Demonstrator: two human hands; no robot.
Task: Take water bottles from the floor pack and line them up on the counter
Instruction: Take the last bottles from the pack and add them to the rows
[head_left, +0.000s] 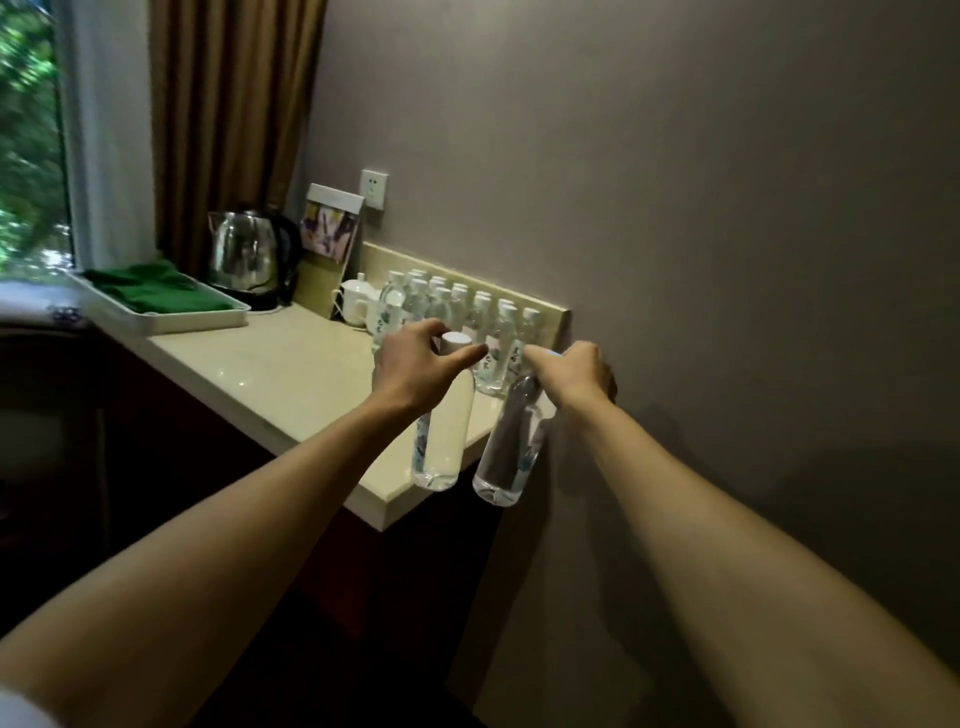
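My left hand (415, 364) holds a clear water bottle (441, 447) by its white cap, and the bottle hangs upright over the near corner of the cream counter (270, 374). My right hand (576, 376) grips a second bottle (506, 452) by its top; this one hangs just off the counter's right end, beside the wall. Several white-capped bottles (441, 304) stand in rows along the counter's back ledge, right behind both hands. The floor pack is out of view.
A steel kettle (244, 254) stands at the back left, beside a white tray (166, 317) that holds a green cloth. A white cup (358, 301) and an upright card (330, 228) sit left of the bottles. The grey wall (701, 234) closes the right side.
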